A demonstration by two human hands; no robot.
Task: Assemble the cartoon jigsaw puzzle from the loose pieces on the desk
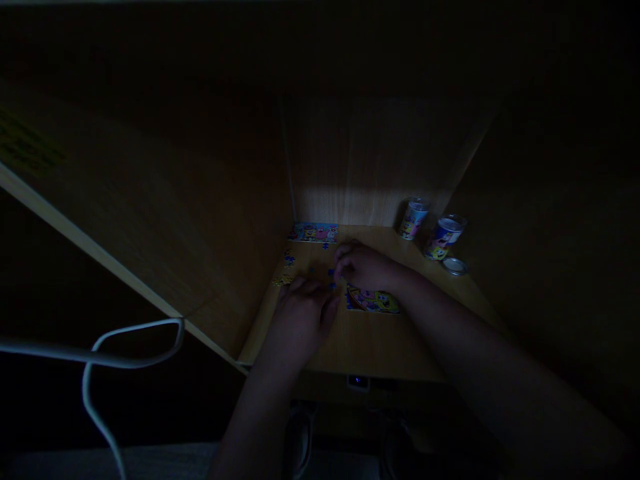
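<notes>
In dim light, my right hand (pixel 365 267) is closed in a pinch, with a blue puzzle piece (pixel 331 272) at its fingertips. Just below its wrist lies a partly assembled puzzle (pixel 373 301) with a yellow and pink cartoon picture, its upper right covered by the hand and forearm. My left hand (pixel 303 310) rests on the wooden surface with fingers spread and thumb apart, holding nothing visible. Loose yellow pieces (pixel 283 281) lie by its fingertips, and darker blue pieces (pixel 289 258) are farther back. Another blue piece (pixel 325 246) sits near an assembled puzzle strip (pixel 314 232) at the back wall.
Two cartoon-printed cans (pixel 414 219) (pixel 444 239) stand at the back right, and a round lid (pixel 455 267) lies in front of them. Wooden panels (pixel 370 160) enclose the surface. A white cable (pixel 135 363) loops at the left. A small lit device (pixel 358 382) shows below the front edge.
</notes>
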